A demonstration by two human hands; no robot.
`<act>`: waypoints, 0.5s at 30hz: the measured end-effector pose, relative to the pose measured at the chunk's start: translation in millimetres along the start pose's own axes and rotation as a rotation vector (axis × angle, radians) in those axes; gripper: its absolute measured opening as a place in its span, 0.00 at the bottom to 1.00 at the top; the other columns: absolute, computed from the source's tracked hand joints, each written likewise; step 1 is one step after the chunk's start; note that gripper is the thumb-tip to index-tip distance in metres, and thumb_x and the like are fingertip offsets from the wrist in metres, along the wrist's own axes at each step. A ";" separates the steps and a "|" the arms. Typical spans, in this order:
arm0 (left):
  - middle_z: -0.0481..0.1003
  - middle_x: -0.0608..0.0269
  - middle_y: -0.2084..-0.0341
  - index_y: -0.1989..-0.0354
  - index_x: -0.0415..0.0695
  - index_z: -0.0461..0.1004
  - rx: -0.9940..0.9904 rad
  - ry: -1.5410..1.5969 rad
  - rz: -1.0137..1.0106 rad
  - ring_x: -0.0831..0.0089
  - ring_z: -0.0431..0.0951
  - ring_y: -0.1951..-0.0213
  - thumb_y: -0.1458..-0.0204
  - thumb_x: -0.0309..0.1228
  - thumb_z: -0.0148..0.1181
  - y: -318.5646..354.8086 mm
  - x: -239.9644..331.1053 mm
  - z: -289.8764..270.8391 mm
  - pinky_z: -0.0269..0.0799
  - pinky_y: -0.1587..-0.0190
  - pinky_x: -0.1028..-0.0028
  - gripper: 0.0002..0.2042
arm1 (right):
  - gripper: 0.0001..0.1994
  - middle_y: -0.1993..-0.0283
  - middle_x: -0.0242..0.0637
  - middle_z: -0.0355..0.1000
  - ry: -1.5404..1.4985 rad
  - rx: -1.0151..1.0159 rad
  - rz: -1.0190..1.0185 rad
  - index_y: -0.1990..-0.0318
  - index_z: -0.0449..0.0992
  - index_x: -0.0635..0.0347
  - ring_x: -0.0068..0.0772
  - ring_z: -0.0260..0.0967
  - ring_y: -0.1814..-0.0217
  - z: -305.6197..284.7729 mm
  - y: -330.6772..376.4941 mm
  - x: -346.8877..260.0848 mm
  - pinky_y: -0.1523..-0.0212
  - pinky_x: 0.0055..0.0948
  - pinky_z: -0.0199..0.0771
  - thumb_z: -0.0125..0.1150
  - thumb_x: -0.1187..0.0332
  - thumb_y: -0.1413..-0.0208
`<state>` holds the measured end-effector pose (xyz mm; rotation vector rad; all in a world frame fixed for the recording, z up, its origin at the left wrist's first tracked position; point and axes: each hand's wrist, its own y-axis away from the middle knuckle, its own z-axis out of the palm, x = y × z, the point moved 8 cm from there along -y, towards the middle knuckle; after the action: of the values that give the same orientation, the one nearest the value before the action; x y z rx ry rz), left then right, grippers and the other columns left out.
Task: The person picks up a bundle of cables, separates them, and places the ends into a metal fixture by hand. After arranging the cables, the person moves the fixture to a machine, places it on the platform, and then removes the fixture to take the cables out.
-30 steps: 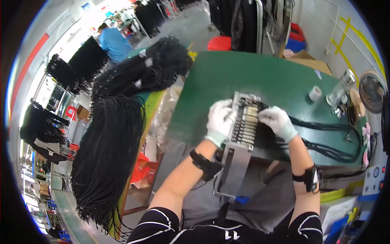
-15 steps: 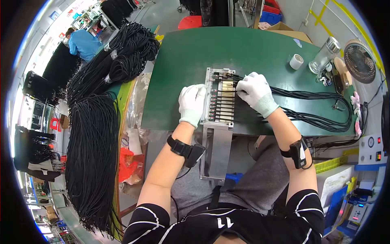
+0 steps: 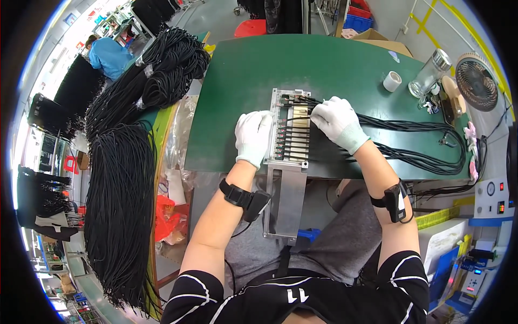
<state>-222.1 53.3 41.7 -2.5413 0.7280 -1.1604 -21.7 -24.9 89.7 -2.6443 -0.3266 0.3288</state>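
Observation:
A metal fixture with a row of slots stands at the near edge of the green table. Black cables lie side by side across its slots, their connector ends along the left side. At the fixture's middle, my right hand, white-gloved, pinches one black cable on the right side of the slots. My left hand, also gloved, rests against the fixture's left edge with its fingers curled; what lies between its fingertips is hidden. A few pale slots show between the upper and lower cables.
Looped black cables run rightward over the table. A paper roll, a glass bottle and a fan stand at the far right. Large black cable bundles hang at my left. A person in blue is farther back.
My right hand has shifted very slightly left, along with the whole view. One black cable now shows more plainly across the middle slots. My left hand stays at the fixture's left edge.

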 end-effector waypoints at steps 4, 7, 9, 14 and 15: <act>0.81 0.58 0.61 0.62 0.48 0.83 0.005 0.044 -0.019 0.60 0.76 0.56 0.42 0.34 0.59 -0.3 -3.1 2.3 0.71 0.50 0.65 0.08 | 0.07 0.72 0.34 0.74 -0.001 -0.021 0.002 0.68 0.78 0.54 0.41 0.71 0.62 6.1 -0.2 -0.2 0.57 0.39 0.69 0.62 0.62 0.45; 0.79 0.56 0.55 0.62 0.53 0.83 0.010 0.041 0.000 0.56 0.74 0.50 0.44 0.36 0.60 2.4 5.6 6.7 0.68 0.46 0.61 0.07 | 0.07 0.72 0.35 0.74 -0.040 -0.037 0.031 0.68 0.79 0.54 0.42 0.71 0.61 9.7 0.6 0.4 0.56 0.40 0.70 0.62 0.62 0.44; 0.75 0.53 0.46 0.58 0.58 0.84 0.014 -0.019 0.051 0.53 0.69 0.41 0.44 0.40 0.61 6.6 19.4 10.4 0.63 0.38 0.58 0.09 | 0.07 0.71 0.35 0.74 -0.046 -0.053 0.042 0.68 0.79 0.54 0.42 0.71 0.61 12.7 1.9 0.8 0.56 0.41 0.70 0.62 0.62 0.45; 0.67 0.49 0.37 0.53 0.67 0.84 -0.116 -0.264 0.304 0.45 0.59 0.33 0.45 0.47 0.62 11.1 55.9 17.2 0.48 0.29 0.51 0.13 | 0.08 0.69 0.34 0.74 -0.035 -0.051 0.072 0.68 0.79 0.53 0.43 0.71 0.59 11.2 1.6 6.5 0.55 0.40 0.70 0.66 0.60 0.48; 0.67 0.48 0.37 0.53 0.67 0.83 -0.151 -0.302 0.304 0.43 0.59 0.33 0.46 0.49 0.61 9.5 57.2 19.8 0.46 0.29 0.50 0.14 | 0.08 0.68 0.34 0.74 -0.021 -0.037 0.078 0.69 0.79 0.53 0.42 0.71 0.59 9.5 0.6 9.1 0.55 0.40 0.70 0.67 0.60 0.49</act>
<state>-178.3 14.9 61.1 -2.5258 1.1058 -0.6296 -15.8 -19.0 79.6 -2.6970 -0.2386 0.3789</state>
